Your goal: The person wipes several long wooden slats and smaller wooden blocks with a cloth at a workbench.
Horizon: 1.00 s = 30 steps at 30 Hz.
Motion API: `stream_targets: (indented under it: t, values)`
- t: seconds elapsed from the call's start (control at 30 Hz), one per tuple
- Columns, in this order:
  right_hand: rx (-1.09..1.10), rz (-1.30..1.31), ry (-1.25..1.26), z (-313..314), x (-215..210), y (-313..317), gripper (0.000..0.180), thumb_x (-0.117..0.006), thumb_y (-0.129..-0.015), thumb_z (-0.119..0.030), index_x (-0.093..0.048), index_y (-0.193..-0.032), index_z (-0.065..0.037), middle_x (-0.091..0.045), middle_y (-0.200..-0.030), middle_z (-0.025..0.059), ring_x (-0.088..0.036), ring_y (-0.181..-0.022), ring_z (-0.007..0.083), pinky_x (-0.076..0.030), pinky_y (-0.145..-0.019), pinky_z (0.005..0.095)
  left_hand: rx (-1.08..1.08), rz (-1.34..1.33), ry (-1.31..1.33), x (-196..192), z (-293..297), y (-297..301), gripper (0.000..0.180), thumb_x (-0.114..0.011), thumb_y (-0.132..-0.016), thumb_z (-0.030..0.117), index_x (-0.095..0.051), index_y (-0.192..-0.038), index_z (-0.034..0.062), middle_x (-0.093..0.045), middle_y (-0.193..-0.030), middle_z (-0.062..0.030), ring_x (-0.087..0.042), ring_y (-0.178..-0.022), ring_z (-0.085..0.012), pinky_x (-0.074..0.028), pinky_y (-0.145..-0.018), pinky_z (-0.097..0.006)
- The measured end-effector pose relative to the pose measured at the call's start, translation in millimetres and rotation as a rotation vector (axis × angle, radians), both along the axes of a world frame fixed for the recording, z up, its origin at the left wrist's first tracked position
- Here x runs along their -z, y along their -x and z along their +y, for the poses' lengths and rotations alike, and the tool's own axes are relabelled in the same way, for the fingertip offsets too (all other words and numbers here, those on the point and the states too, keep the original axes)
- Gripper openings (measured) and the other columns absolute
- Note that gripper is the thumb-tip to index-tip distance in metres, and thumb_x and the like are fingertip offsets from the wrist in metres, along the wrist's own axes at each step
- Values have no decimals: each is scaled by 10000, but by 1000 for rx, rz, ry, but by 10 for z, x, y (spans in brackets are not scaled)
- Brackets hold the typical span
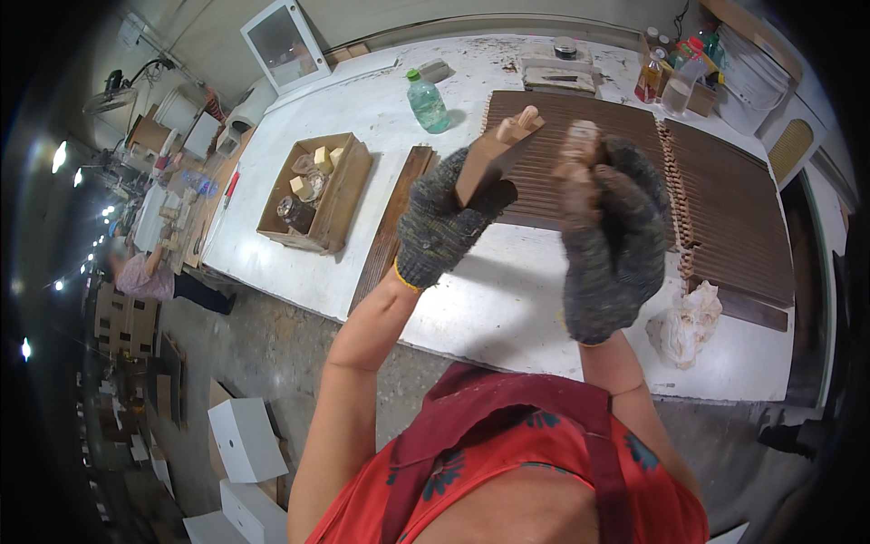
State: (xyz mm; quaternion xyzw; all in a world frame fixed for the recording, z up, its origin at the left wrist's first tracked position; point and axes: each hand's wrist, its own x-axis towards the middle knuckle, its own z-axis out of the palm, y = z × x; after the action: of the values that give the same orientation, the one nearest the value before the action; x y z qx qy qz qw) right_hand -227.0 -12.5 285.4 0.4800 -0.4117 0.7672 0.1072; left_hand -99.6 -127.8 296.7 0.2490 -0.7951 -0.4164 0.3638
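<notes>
My left hand point(444, 218), in a dark grey knitted glove, is closed round a short brown wooden piece point(489, 163) with pale, rounded ends at its top. My right hand point(621, 236), gloved the same way, is raised beside it with bent fingers. A pale brown, lumpy thing point(580, 154) at its fingertips is smeared by motion, so its kind does not show. Beyond the hands, rows of dark brown wooden strips point(544, 195) lie side by side on the white table point(489, 290). More dark strips point(734, 208) lie to the right, with pale, shaped ends along the gap.
A wooden box point(349, 213) with yellowish blocks and a jar stands left, beside a long brown board point(385, 245). A green bottle point(428, 104) stands behind. Crumpled whitish cloth point(684, 326) lies near right. Bottles point(684, 82) and a white bucket point(752, 86) crowd the far right.
</notes>
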Motion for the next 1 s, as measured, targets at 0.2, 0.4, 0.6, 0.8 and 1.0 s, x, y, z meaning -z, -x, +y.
stream_targets:
  t: [0.2, 0.4, 0.6, 0.8, 1.0]
  values:
    - [312, 241, -17, -139, -33, -220, 448, -814, -675, -142, -628, -1082, -114, -541, -1204, 143, -513, -1119, 310, -438, -932, 411, 126, 222, 321, 209, -29, 84, 634, -684, -754, -3, -462, -1345, 54, -563, -1257, -174, -563, -1145, -287, -445, -953, -364]
    - [271, 176, 57, -133, 55, -248, 428, -824, -668, -118, -625, -1046, -98, -542, -1194, 151, -522, -1114, 309, -441, -933, 406, 29, 158, 361, 147, -4, 19, 587, -688, -762, 15, -477, -1309, 44, -567, -1204, -190, -583, -1082, -350, -483, -884, -383]
    - [176, 150, 22, -201, 83, -291, 407, -810, -682, -71, -620, -1042, -84, -537, -1183, 158, -526, -1112, 309, -459, -915, 398, 26, 143, 337, 224, -18, -44, 595, -704, -762, 25, -470, -1309, 40, -564, -1194, -200, -575, -1092, -350, -474, -899, -382]
    - [192, 283, -27, -237, -26, -247, 384, -814, -678, -80, -629, -1014, -90, -567, -1146, 125, -527, -1116, 285, -461, -909, 382, 57, 99, 230, 431, -299, -85, 572, -726, -766, 42, -494, -1289, 31, -582, -1162, -173, -593, -1053, -305, -479, -884, -367]
    - [-60, -139, -96, -505, -25, 115, 263, -738, -777, -55, -639, -1020, -75, -560, -1186, 118, -569, -1066, 234, -501, -868, 337, 13, 55, -95, 75, 36, -232, 500, -712, -804, 43, -523, -1268, 41, -624, -1028, -85, -617, -930, -174, -500, -792, -306]
